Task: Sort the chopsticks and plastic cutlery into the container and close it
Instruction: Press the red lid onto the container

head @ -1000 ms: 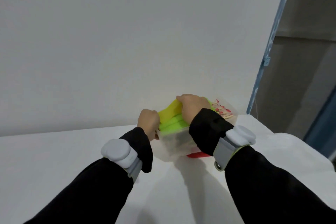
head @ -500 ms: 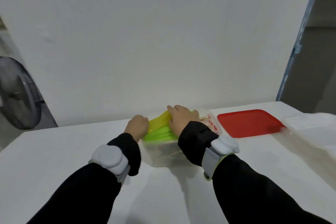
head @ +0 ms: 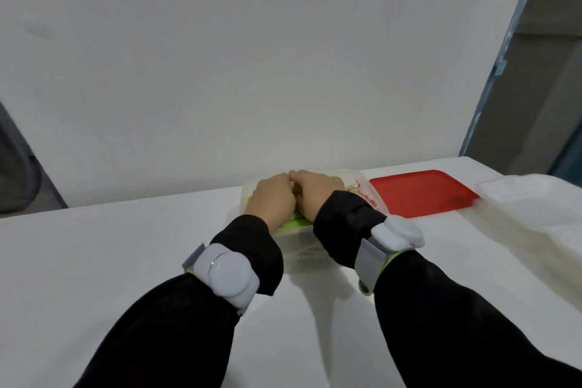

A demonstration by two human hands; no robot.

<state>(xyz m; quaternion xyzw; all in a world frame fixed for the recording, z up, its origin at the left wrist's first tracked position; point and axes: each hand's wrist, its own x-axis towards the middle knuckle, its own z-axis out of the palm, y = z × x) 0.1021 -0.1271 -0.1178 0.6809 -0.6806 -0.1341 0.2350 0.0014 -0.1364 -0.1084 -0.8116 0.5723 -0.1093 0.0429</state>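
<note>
A clear plastic container [head: 300,246] stands on the white table, holding green and yellow plastic cutlery [head: 293,224] and red-tipped wooden chopsticks [head: 362,190]. My left hand [head: 272,198] and my right hand [head: 315,192] both lie palm down on the cutlery inside the container, side by side and touching. They hide most of the cutlery. The red lid [head: 419,192] lies flat on the table just right of the container.
A second clear plastic container [head: 532,208] sits at the right edge of the table. A white wall rises right behind the table. A dark fan [head: 15,179] shows at the far left, and a blue frame edge [head: 491,72] at the right.
My left hand has moved from the container's left side onto the cutlery beside my right hand. The raised yellow cutlery now lies lower in the container. The view has shifted left.
</note>
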